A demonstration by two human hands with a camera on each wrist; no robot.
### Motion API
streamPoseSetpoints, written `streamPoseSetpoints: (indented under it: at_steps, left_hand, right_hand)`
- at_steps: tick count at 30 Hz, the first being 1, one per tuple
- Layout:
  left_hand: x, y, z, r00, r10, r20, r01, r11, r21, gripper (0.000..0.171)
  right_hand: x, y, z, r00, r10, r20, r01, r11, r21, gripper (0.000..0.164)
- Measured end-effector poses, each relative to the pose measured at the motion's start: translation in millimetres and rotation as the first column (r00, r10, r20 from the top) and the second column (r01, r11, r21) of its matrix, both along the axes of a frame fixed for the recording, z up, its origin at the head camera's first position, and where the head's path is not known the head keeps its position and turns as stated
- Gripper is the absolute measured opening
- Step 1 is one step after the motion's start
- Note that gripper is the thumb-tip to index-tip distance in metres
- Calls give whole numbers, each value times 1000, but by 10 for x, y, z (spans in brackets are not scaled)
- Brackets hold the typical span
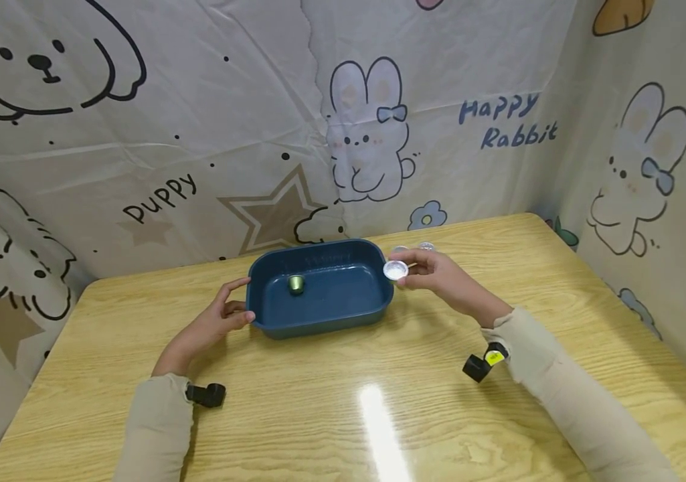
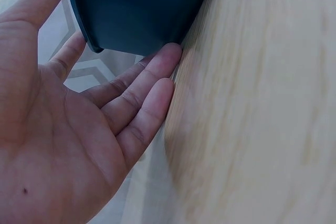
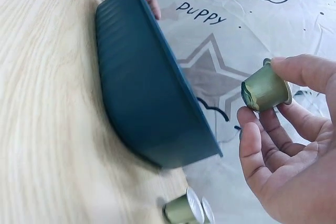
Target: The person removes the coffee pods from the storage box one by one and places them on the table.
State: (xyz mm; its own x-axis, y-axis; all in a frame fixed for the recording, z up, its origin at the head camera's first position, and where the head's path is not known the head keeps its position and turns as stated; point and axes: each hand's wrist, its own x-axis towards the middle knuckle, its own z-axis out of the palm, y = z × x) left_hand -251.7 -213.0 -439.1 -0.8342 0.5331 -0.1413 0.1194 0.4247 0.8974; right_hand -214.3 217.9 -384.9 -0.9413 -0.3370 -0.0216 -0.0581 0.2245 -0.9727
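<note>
A dark blue rectangular basin (image 1: 318, 326) stands on the table. My left hand (image 1: 220, 323) rests against its left end, thumb and fingertips touching the rim and wall; in the left wrist view the fingers (image 2: 149, 111) are extended beside the wall. My right hand (image 1: 439, 278) pinches a green coffee capsule (image 3: 269, 88) between thumb and fingers, at the basin's right rim. Its silver lid faces the head camera. Inside the basin, toward the left, lies another green coffee capsule (image 1: 296, 286).
Behind my right hand, just right of the basin, two more capsules (image 3: 184, 208) with silver lids are on the wooden table (image 1: 294, 415). A printed cloth (image 1: 270, 134) hangs behind the table and along its sides.
</note>
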Motion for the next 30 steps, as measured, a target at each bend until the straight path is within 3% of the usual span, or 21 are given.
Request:
streamPoseSetpoints:
  at_steps: [14,30]
  left_hand:
    - [0,7,16,1000,4,-8,-4,1000,-12,73]
    - [1,2,14,1000,4,-17,-4,1000,-24,74]
  right_hand:
    - [58,250,-177,997,-74,18,72,992,102,52]
    - [78,316,-478,998,-47,44,37,975,219,47]
